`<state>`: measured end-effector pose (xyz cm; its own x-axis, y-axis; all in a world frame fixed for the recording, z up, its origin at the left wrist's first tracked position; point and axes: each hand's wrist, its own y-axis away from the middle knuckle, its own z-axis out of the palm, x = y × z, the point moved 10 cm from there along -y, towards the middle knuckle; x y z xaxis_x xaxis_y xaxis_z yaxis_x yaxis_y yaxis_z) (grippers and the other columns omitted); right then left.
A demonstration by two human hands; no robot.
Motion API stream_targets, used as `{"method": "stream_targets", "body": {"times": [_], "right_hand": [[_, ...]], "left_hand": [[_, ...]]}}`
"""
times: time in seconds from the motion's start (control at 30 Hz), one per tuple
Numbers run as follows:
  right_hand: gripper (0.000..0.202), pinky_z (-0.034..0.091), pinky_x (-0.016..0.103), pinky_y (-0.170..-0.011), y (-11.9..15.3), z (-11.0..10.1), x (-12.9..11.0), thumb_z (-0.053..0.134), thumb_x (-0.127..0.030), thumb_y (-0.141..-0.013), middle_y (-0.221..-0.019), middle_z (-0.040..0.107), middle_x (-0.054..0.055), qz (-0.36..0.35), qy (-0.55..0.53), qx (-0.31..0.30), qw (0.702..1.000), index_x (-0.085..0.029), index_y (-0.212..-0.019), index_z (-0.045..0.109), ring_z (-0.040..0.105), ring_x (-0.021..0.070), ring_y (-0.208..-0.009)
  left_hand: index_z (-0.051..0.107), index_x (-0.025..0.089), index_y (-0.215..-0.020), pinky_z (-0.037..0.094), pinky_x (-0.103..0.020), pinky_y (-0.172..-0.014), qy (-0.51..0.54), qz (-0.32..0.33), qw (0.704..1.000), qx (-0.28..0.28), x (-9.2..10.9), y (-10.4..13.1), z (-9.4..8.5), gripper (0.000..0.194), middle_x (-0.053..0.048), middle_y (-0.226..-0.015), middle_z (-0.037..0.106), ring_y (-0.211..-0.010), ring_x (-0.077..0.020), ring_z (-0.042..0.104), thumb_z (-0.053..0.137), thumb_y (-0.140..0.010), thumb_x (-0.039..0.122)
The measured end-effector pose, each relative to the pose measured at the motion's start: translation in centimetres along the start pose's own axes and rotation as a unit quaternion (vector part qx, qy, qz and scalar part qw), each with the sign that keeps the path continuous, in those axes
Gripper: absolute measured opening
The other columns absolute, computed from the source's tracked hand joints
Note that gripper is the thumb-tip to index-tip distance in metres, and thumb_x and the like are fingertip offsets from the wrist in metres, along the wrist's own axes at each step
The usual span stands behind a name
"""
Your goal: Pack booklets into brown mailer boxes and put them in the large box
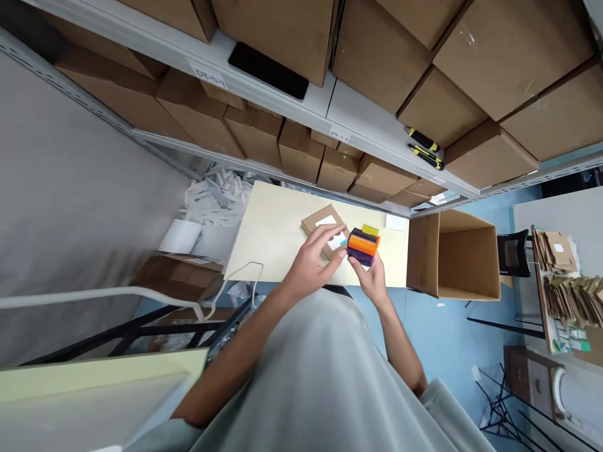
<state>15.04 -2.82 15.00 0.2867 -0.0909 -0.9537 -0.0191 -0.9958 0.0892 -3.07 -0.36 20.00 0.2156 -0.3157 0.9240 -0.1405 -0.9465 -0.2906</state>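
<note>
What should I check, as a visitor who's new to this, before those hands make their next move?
1. Coloured bundle held: ok, the right hand has it.
2. Left hand touching the bundle: cannot tell; its spread fingers are right beside it.
3. Small brown box fully in sight: not ok, the left hand hides part of it.
4. Writing on the box's white labels legible: not ok, too small here.
5. Large carton open: ok, its inside shows.
6. Yellow-and-black cutters off the table: ok, both lie on the shelf above.
</note>
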Motion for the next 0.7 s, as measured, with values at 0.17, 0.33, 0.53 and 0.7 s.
{"method": "stream_targets", "body": {"times": [0.17, 0.33, 0.53, 0.7], "right_hand": [[0.031, 0.064, 0.044, -0.092, 1.0, -1.0, -1.2, 0.074, -0.043, -0.101, -0.114, 0.078, 0.01, -0.074, 0.174, -0.003, 0.982, -0.024, -0.124, 0.069, 0.075, 0.0291, -0.104], [0.016, 0.06, 0.041, -0.08, 2.0, -1.8, -2.8, 0.065, -0.029, -0.102, -0.098, 0.071, 0.007, -0.178, 0.334, -0.027, 0.925, -0.024, -0.117, 0.064, 0.068, 0.027, -0.089], [0.011, 0.055, 0.042, -0.08, 2.8, -3.2, -4.1, 0.058, -0.02, -0.101, -0.09, 0.066, 0.006, -0.272, 0.398, -0.061, 0.874, -0.024, -0.111, 0.062, 0.062, 0.0277, -0.085], [0.007, 0.055, 0.042, -0.081, 2.9, -4.8, -3.8, 0.057, -0.02, -0.103, -0.089, 0.065, 0.006, -0.31, 0.413, -0.106, 0.85, -0.024, -0.107, 0.062, 0.061, 0.0277, -0.085]], "left_hand": [[0.07, 0.027, -0.137, 0.056, -0.048, -0.112, -0.045, 0.061, 0.997, 0.023, 3.5, -1.5, -3.0, 0.031, -0.008, -0.131, 0.073, -0.126, -0.0265, 0.067, 0.065, -0.108, 0.036], [0.077, 0.031, -0.125, 0.06, -0.047, -0.102, -0.068, 0.116, 0.99, -0.038, 4.7, -1.4, -2.6, 0.021, -0.004, -0.117, 0.079, -0.112, -0.025, 0.07, 0.066, -0.108, 0.033], [0.079, 0.033, -0.119, 0.062, -0.045, -0.096, -0.099, 0.162, 0.981, -0.031, 6.0, 0.3, -1.4, 0.02, -0.004, -0.11, 0.081, -0.106, -0.0239, 0.07, 0.063, -0.109, 0.028], [0.078, 0.034, -0.117, 0.062, -0.043, -0.095, -0.128, 0.158, 0.979, 0.002, 6.9, 2.2, 0.7, 0.019, -0.002, -0.106, 0.08, -0.103, -0.0223, 0.071, 0.062, -0.109, 0.028]]}}
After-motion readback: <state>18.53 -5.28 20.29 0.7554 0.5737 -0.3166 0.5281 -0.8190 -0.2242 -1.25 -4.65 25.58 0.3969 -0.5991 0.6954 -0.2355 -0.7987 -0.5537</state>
